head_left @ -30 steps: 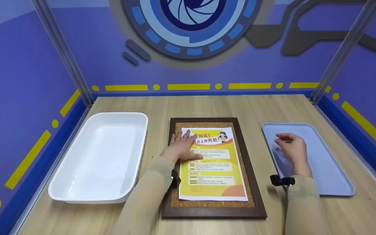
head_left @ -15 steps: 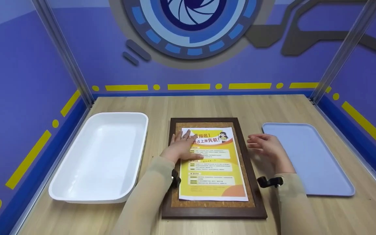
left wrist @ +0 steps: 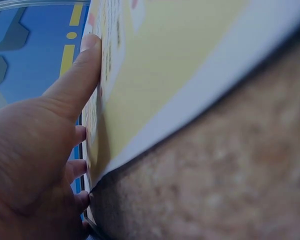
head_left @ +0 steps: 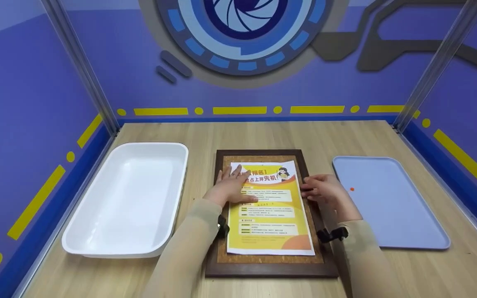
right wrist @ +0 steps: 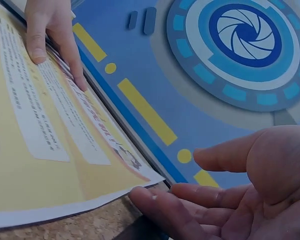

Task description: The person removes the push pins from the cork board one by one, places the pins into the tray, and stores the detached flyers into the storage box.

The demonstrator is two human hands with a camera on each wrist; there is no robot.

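A yellow printed poster [head_left: 269, 223] lies on a cork board [head_left: 238, 158] with a dark brown frame. My left hand [head_left: 232, 187] rests on the poster's upper left part, fingers spread. In the left wrist view, the left thumb [left wrist: 77, 75] lies along the sheet. My right hand [head_left: 325, 192] is over the board's right frame, fingertips at the poster's upper right edge. The right wrist view has the right thumb [right wrist: 227, 155] apart from the fingers and nothing between them. A small red-orange thing [head_left: 352, 189] lies on the blue-grey tray [head_left: 404, 207].
On the left of the wooden table [head_left: 205, 132] stands a deep white tub [head_left: 126, 198]. Blue-purple printed panels [head_left: 238, 93] enclose the table at the back and both sides. A black wrist camera [head_left: 333, 234] sits on the right sleeve.
My right hand has moved left from over the blue-grey tray to the board's right edge, and the red-orange thing shows again on the tray. The left hand has stayed on the poster.
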